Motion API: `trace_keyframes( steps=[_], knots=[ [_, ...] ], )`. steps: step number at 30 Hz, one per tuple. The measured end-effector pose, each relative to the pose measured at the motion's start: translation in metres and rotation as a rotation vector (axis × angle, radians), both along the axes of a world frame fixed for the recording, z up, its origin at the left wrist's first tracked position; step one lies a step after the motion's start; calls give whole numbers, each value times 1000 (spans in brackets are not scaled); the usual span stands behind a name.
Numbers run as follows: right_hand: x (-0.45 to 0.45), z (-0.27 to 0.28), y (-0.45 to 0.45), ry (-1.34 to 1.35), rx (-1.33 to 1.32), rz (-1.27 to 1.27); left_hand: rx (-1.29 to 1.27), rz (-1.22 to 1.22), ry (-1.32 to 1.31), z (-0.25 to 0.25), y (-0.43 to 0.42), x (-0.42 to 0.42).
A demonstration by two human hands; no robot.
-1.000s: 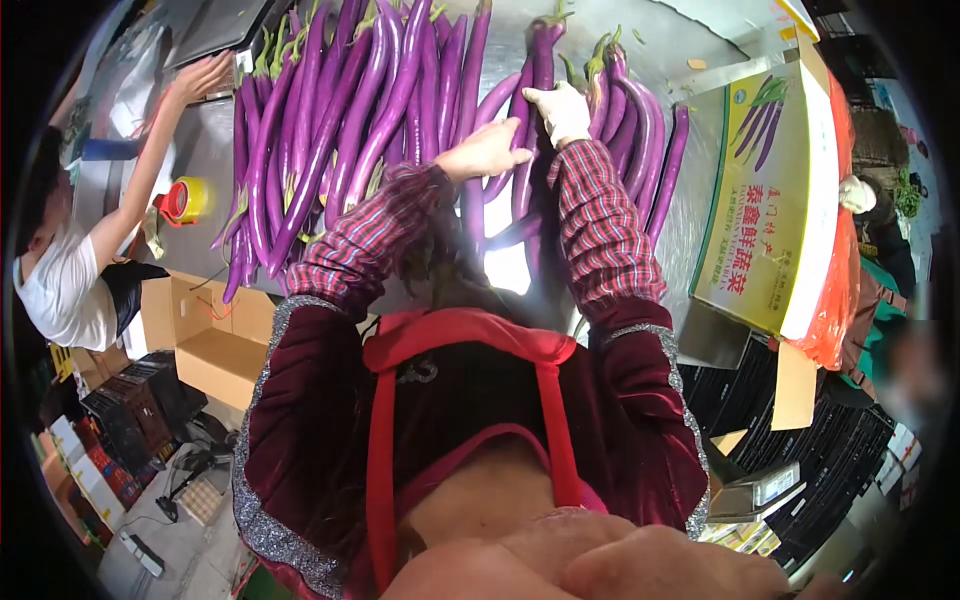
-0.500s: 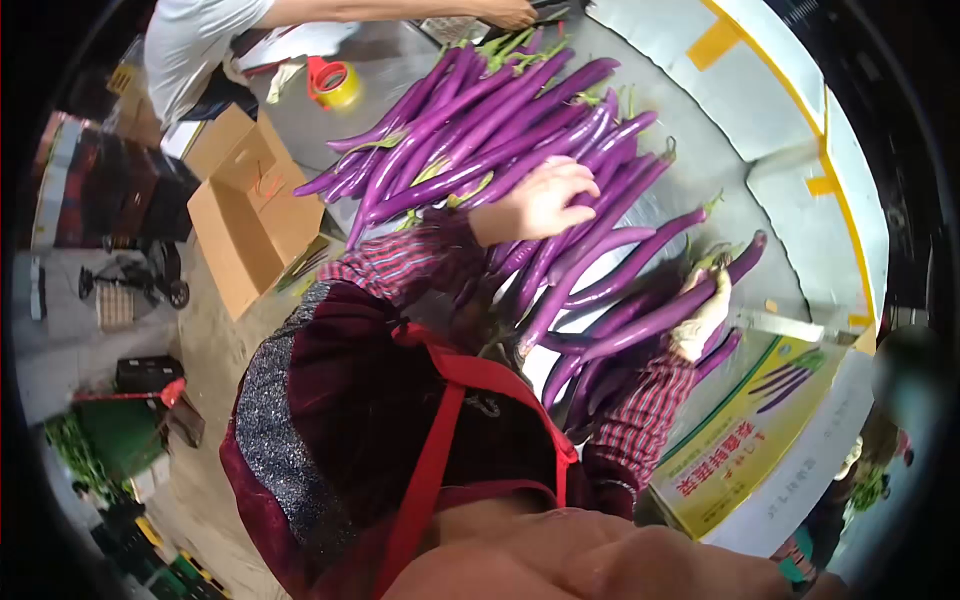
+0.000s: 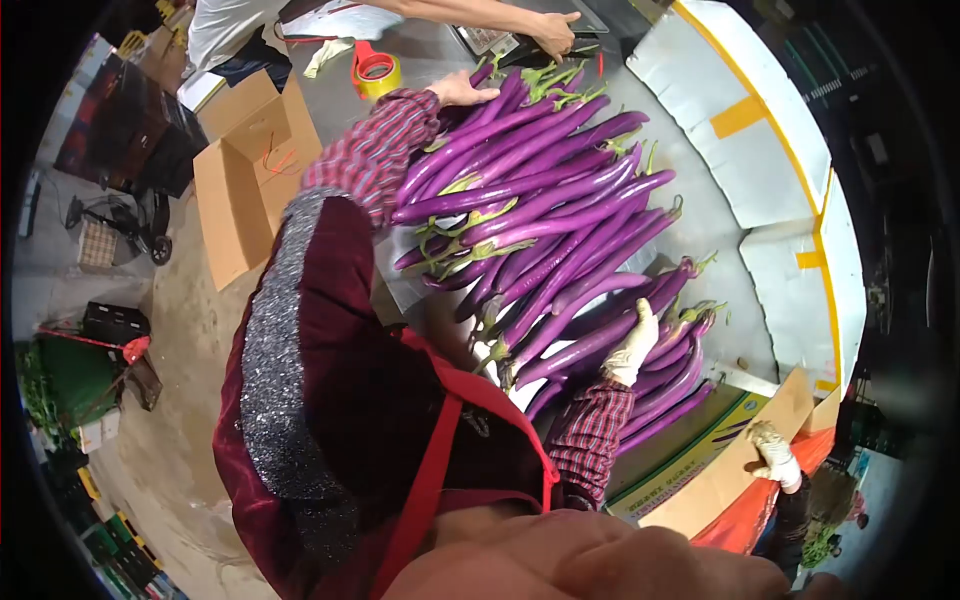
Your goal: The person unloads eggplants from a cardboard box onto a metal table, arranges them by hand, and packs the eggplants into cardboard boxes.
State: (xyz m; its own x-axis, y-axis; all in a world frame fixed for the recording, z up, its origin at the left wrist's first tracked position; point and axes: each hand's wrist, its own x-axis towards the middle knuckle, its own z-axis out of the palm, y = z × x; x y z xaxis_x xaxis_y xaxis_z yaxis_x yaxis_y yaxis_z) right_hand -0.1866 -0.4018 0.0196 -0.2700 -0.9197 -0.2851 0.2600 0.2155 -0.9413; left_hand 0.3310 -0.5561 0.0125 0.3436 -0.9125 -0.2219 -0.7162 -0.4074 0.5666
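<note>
A large heap of long purple eggplants [image 3: 540,210] with green stem ends lies on the metal table. My left hand [image 3: 465,90], bare, reaches to the heap's far left end, its fingers stretched over the eggplants there. My right hand [image 3: 632,348], in a pale glove, lies along the near right part, fingers stretched out and touching the eggplants. Below it, a smaller group of eggplants [image 3: 675,385] lies at the mouth of a printed carton [image 3: 670,490]. The undersides of both hands are hidden.
An open brown cardboard box [image 3: 235,190] stands at the left. Yellow tape on a red dispenser [image 3: 377,75] lies at the back. A co-worker's hand [image 3: 553,35] touches a black device [image 3: 590,15]. Another person's gloved hand [image 3: 773,455] is by the carton. Taped pale panels [image 3: 720,130] border the right.
My left hand has moved from the heap's middle to its far left end. My right hand no longer wraps round an eggplant. Another person's gloved hand has appeared beside the carton, whose flap has shifted.
</note>
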Motion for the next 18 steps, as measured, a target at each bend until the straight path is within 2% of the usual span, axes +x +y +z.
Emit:
trace_keyframes(
  steps=[1, 4, 5, 8, 16, 18],
  knots=[
    [-1, -2, -1, 51, 8, 10, -12, 11, 11, -14, -4, -1],
    [-1, -7, 0, 40, 10, 32, -142, -211, 439, -34, -17, -8],
    [-2, -11, 2, 30, 27, 36, -142, -206, 443, -38, -20, -11],
    [-4, -20, 7, 57, 45, 43, 92, 3, 27, -16, 1, -43],
    [-9, -36, 9, 83, 14, 71, 204, 201, 71, 5, 8, -61],
    [-15, -41, 12, 100, 10, 72, 205, 169, 95, 5, 10, -61]
  ],
)
